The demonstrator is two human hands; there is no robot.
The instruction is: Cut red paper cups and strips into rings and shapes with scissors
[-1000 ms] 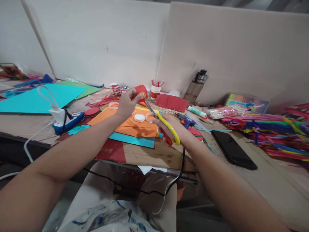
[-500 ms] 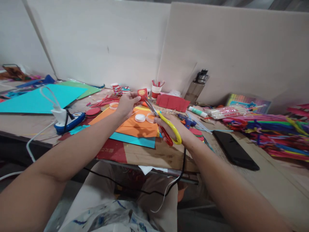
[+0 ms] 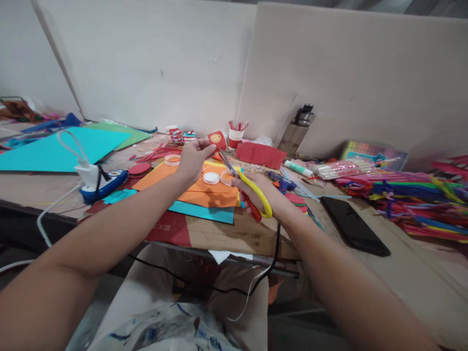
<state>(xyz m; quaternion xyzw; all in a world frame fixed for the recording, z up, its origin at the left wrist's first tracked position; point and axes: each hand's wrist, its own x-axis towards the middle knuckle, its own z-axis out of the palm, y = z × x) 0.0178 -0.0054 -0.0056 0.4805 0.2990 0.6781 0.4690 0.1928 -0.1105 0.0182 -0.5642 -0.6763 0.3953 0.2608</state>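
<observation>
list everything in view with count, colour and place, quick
red piece: one, red with gold emblem, centre
scissors: one, yellow and red handles, centre
orange sheets: at least two, orange, centre
large turquoise sheets: two, turquoise, left and under orange sheets
green sheet: one, green, back left
round pieces: three, whitish, centre
strip-filled cup: one, red and white, back centre
bottle: one, greyish with black lid, back right
tube: one, white and green, right
phone: one, black, right
pipe cleaners: many, multicoloured, far right
plug: one, white, left
small scraps: too cluttered to count
left grip: one, bare, holding red piece
right grip: one, bare, holding scissors
</observation>
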